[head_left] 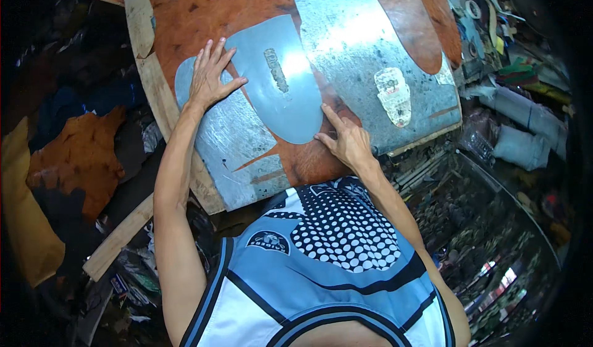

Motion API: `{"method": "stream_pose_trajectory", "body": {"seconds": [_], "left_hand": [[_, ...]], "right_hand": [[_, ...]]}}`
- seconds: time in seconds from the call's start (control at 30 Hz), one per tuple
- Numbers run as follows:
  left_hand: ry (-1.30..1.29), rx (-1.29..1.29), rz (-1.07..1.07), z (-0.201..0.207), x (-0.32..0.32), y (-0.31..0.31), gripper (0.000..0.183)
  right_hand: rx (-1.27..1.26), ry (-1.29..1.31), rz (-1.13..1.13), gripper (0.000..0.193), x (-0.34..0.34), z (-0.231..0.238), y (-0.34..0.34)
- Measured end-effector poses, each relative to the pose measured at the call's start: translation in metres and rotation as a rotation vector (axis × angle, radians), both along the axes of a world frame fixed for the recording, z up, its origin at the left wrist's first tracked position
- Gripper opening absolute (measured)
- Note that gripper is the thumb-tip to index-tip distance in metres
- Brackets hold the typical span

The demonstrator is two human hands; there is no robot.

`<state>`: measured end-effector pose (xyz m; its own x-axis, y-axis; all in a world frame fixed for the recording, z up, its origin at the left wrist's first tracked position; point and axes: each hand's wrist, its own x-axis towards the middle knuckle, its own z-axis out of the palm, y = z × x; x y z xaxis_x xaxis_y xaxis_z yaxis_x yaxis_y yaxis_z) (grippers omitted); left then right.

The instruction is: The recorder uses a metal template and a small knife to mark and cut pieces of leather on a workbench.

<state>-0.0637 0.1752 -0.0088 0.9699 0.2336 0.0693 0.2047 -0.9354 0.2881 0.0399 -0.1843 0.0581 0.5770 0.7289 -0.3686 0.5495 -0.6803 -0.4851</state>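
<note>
A flat, smooth grey template (298,103) with a rounded outline lies on brown leather (309,165) on the worktable. It has a rough patch near its middle. My left hand (212,80) lies over the template's left side with its fingers spread, and a grey rounded part shows beyond its wrist side. At the template's lower right edge, my right hand (351,140) rests with index finger and thumb apart, their tips at the rim. Its other fingers are partly hidden. Neither hand grips anything. Scuffed metal sheet (241,177) shows beside the leather.
A wooden edge (162,103) borders the table's left side. On the right metal sheet (364,57) are a torn white sticker (393,97) and a brown leather piece (411,26). Leather scraps (80,155) lie lower left; clear wrapped rolls (525,115) and a scrap-filled bin (494,223) stand right.
</note>
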Motion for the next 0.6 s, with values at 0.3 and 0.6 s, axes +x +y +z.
{"method": "stream_pose_trajectory", "body": {"seconds": [0.3, 0.6], "left_hand": [[-0.048, 0.039, 0.005, -0.007, 0.002, 0.003, 0.08], [-0.055, 0.004, -0.034, -0.002, -0.003, 0.006, 0.079]], "right_hand": [[0.013, -0.03, 0.064, 0.076, 0.007, -0.008, 0.002], [0.121, -0.032, 0.067, 0.073, 0.005, -0.012, -0.001]]}}
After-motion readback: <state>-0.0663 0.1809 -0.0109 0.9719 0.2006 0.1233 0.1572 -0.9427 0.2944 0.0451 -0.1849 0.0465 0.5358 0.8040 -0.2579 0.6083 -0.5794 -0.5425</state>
